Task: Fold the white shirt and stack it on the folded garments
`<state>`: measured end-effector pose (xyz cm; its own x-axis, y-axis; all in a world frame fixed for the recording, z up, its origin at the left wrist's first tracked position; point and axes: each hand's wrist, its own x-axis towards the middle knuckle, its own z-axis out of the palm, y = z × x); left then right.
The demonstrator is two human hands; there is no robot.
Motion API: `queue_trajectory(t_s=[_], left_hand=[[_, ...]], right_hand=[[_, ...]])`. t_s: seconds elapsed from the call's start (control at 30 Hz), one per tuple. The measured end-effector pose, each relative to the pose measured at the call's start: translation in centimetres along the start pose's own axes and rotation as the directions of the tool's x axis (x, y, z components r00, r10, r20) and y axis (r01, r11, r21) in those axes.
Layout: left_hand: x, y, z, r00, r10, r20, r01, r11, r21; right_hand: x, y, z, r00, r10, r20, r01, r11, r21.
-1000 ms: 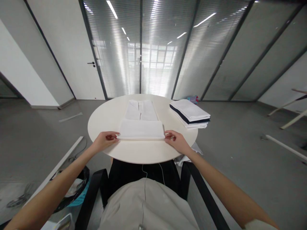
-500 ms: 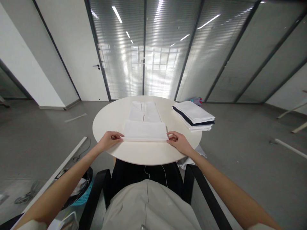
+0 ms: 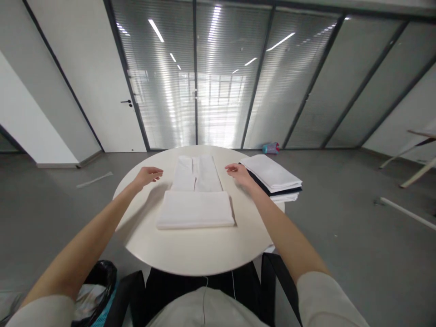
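Observation:
A white cloth lies on the round table in front of me, its near part folded into a thick, flat band. The far part is a single flat layer with a slit down the middle. My left hand hovers left of this far part, fingers slightly bent and apart, holding nothing. On the other side, my right hand is raised between the cloth and the stack of folded cloths, its fingers loosely bent with nothing in them. White and dark layers show in that stack.
The round white table has its near edge close to my lap. A bin with a black liner stands on the floor at lower left. Chair armrests flank me. By the glass wall lies a blue and red item.
Both hands have let go of the cloth's near fold and moved forward, beside its far part. The near fold now lies flat and thick. The camera view has shifted.

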<state>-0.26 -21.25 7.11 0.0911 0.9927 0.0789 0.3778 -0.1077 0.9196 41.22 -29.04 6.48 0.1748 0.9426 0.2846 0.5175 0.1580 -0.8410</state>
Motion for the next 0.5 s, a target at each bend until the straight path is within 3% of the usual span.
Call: queue_trajectory(t_s=[0.13, 0.27, 0.4, 0.5], left_hand=[[6.6, 1.2, 3.2, 0.992, -0.074, 0.098, 0.076, 0.997, -0.012], [12.6, 0.8, 4.5, 0.980, -0.123, 0.155, 0.128, 0.992, -0.021], [16.8, 0.2, 5.7, 0.954, -0.197, 0.227, 0.210, 0.977, -0.030], [19.7, -0.3, 6.9, 0.942, -0.245, 0.229, 0.258, 0.966, -0.028]], right_hand=[[6.7, 0.8, 3.1, 0.993, 0.117, -0.036, -0.120, 0.986, -0.120], [12.2, 3.3, 5.9, 0.977, 0.200, -0.071, -0.210, 0.958, -0.195], [16.3, 5.9, 8.5, 0.952, 0.286, -0.109, -0.305, 0.915, -0.263], [19.1, 7.1, 9.6, 0.953, 0.293, -0.074, -0.302, 0.911, -0.282]])
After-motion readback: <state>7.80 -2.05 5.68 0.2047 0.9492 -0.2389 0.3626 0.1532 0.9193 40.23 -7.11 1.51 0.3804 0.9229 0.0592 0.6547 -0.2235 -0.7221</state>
